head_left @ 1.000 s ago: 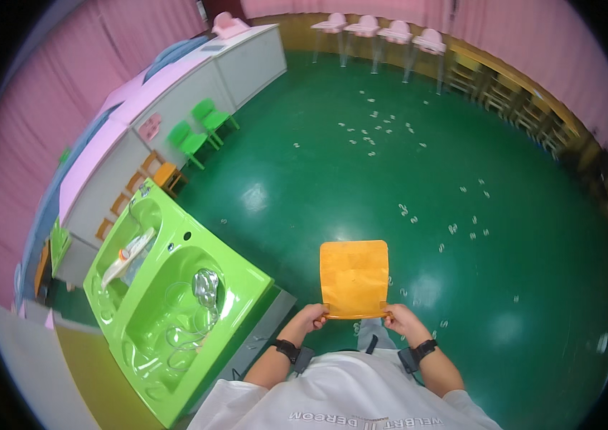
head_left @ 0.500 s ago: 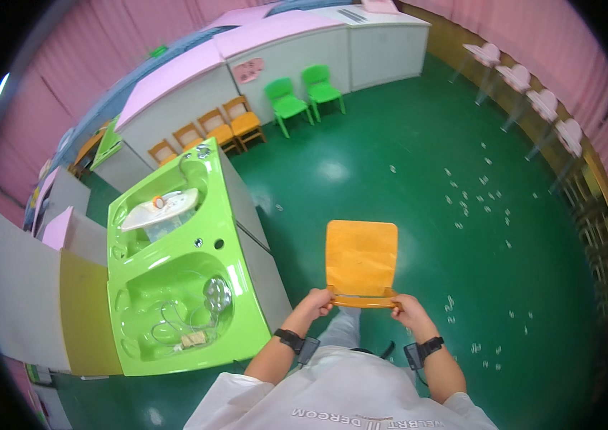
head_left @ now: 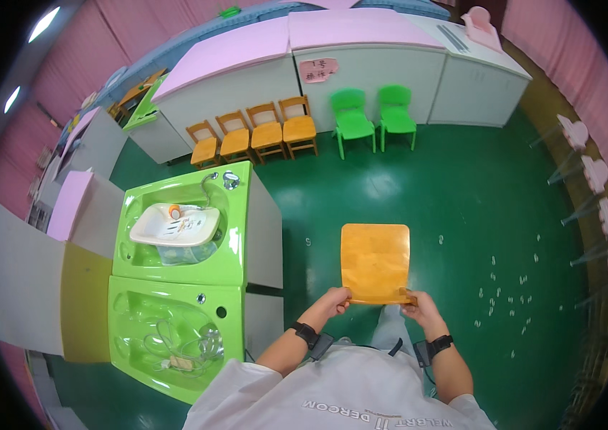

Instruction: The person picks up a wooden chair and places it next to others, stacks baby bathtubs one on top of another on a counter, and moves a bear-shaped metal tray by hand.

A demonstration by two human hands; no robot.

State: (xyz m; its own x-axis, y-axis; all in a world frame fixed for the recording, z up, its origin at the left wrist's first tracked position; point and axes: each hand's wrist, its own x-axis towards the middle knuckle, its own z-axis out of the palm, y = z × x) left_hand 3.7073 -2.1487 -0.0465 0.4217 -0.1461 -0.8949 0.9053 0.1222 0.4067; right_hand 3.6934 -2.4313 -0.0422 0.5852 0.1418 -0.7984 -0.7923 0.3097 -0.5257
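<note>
Both hands grip the near edge of an orange chair seat, a flat, rounded-cornered panel held out in front of the body over the green floor. The left hand is curled shut around the seat's near left corner, and the right hand is closed the same way on its near right corner; each wrist wears a dark band. To the person's left stands a bright green play sink unit with two basins: the far basin holds a white tray with a small orange item on it, and the near basin holds some clear, tangled bits that are too small to make out. Against the far wall a row of four small orange chairs stands beside two green chairs. Behind them run white cabinets with a pink worktop; a small pink, roughly rectangular sign is stuck on the cabinet front just above the gap between the orange and green chairs. Small white scraps are scattered across the floor to the right.
</note>
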